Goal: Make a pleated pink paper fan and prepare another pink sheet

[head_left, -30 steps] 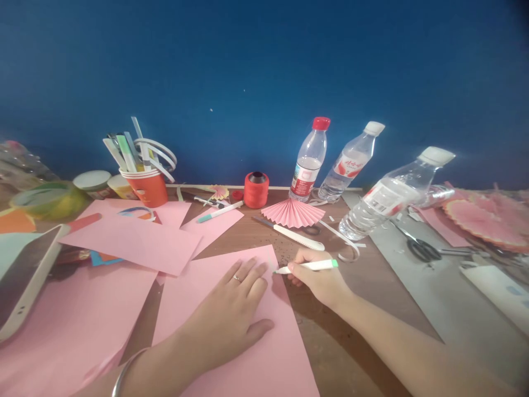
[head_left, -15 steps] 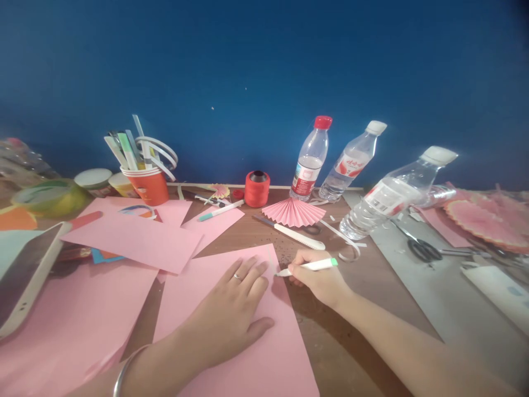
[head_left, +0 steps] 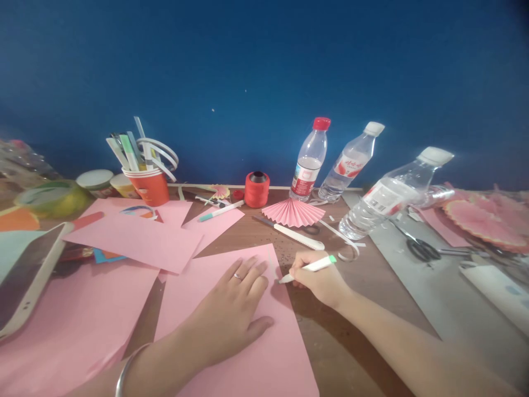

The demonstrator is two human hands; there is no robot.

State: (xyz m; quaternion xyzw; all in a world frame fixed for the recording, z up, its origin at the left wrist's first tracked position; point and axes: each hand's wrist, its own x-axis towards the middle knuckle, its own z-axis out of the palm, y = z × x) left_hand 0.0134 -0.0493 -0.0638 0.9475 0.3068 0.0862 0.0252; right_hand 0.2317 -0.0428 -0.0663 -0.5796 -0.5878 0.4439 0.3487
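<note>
My left hand [head_left: 236, 311] lies flat on a sheet of pink paper [head_left: 285, 344], fingers spread toward the far edge, a ring on one finger. In my right hand [head_left: 316, 278] is a white marker [head_left: 317, 264] with a green end. Its tip is at the sheet's right edge; whether it touches the paper I cannot tell. A faint pale line runs along the paper's edge above the tip. Just beyond my right hand lie a white-handled knife [head_left: 300, 237] and a folded pink paper fan [head_left: 293, 213].
A red thread spool [head_left: 257, 190], a red cup of pens [head_left: 149, 188] and several water bottles [head_left: 308, 171] stand along the blue wall. More pink paper [head_left: 132, 234] and a phone-like device [head_left: 35, 275] are at left. Scissors [head_left: 424, 248] rest on a grey sheet [head_left: 413, 292] at right.
The marker in my right hand has moved slightly nearer to me along the paper's right edge. My left hand stays in place on the sheet.
</note>
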